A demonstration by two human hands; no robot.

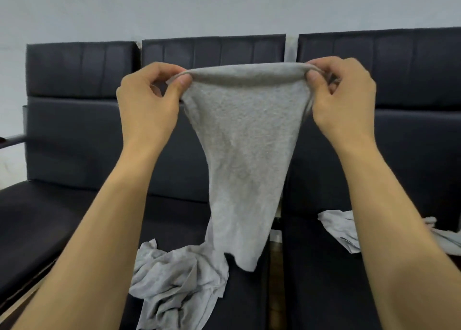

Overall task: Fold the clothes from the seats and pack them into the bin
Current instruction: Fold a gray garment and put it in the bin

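While both hands work, near to far, placed against the black padded middle seat (199, 230):
Crumpled grey cloth heap (174, 279): lies on that seat's front cushion, touching the lifted piece's tail.
Second crumpled grey cloth (339, 230): on the neighbouring seat to the right.
Grey soft knit garment (244, 142): held up above the middle seat, top edge stretched taut, body hanging limp.
Left hand (147, 100): thumb and fingers (183, 81) pinch the left top corner.
Right hand (344, 97): pinches the right top corner.
Handling: probably light, floppy, stretchy; corners look like the best hold.
Bin: not visible.
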